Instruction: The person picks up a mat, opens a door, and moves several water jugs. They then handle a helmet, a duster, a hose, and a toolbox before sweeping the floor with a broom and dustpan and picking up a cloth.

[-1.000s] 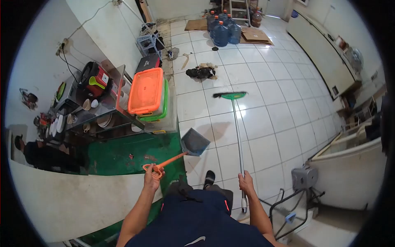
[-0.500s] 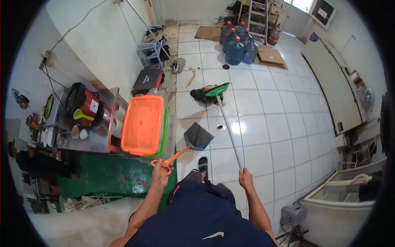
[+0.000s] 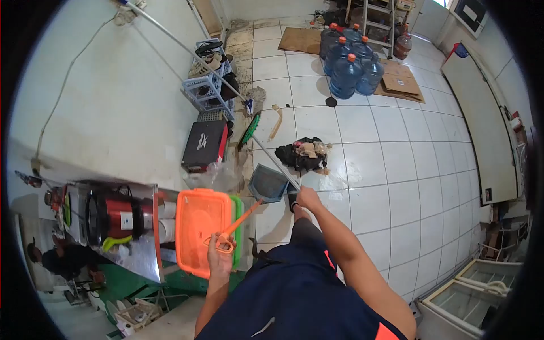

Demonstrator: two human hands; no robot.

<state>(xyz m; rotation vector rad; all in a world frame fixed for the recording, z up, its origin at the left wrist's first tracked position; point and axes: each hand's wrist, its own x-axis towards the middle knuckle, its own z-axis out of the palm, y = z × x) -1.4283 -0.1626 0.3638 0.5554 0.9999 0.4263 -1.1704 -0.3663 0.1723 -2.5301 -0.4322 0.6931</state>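
Observation:
My left hand [image 3: 220, 258] is closed around the orange handle of a dustpan [image 3: 268, 182], whose grey pan rests on the white tiles. The grey pole of a green broom [image 3: 249, 130] is gripped by my right hand [image 3: 308, 198]. The broom's head stands at the left, near the wall's foot, beyond the dustpan. A heap of black and brown rubbish [image 3: 303, 154] lies on the floor to the right of the pole, apart from the bristles. A strip of tan debris [image 3: 276, 123] lies farther off, right of the broom head.
Orange and green plastic tubs [image 3: 204, 226] stand at my left beside a metal table [image 3: 141, 258]. A black shoebox [image 3: 204, 143] and a blue rack [image 3: 207, 90] line the wall, with a mop [image 3: 256, 97] leaning there. Several water jugs [image 3: 347, 76] stand ahead.
My right hand has swung the broom left, its head moving from the rubbish to the wall side. The view has shifted; the dustpan stays in my left hand.

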